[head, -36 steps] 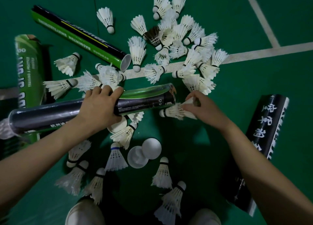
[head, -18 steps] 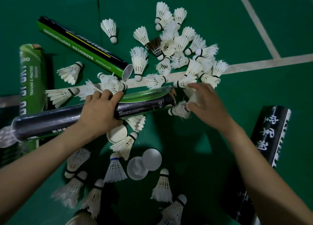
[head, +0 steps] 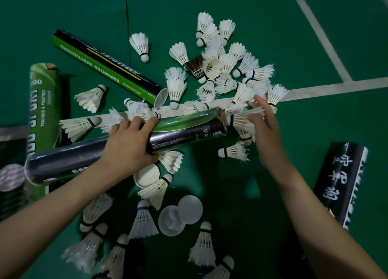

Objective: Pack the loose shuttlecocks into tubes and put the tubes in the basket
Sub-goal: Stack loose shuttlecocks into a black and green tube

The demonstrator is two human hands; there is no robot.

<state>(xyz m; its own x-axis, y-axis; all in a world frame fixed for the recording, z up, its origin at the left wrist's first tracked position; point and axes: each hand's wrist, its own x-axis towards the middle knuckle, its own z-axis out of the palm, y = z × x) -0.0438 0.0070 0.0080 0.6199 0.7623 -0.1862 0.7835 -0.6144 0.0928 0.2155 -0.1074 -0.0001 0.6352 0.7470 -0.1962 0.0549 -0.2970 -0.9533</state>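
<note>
My left hand (head: 130, 146) grips a black and green tube (head: 184, 129) around its middle and holds it slanted just above the court floor. Its open mouth points right. My right hand (head: 266, 131) holds a white shuttlecock (head: 241, 119) by the feather skirt, with the cork at the tube's mouth. The fingers there are blurred. A pile of loose shuttlecocks (head: 220, 68) lies beyond the tube, and several more (head: 142, 222) lie scattered near me. No basket is in view.
A second green and black tube (head: 109, 68) lies open-ended at the upper left. A wide green tube (head: 44, 102) lies at the left and a black tube with white characters (head: 342, 184) at the right. White caps (head: 180, 213) lie on the green floor.
My right hand has lifted a shuttlecock off the floor and brought its cork up to the tube's mouth. My left hand keeps its grip on the tube.
</note>
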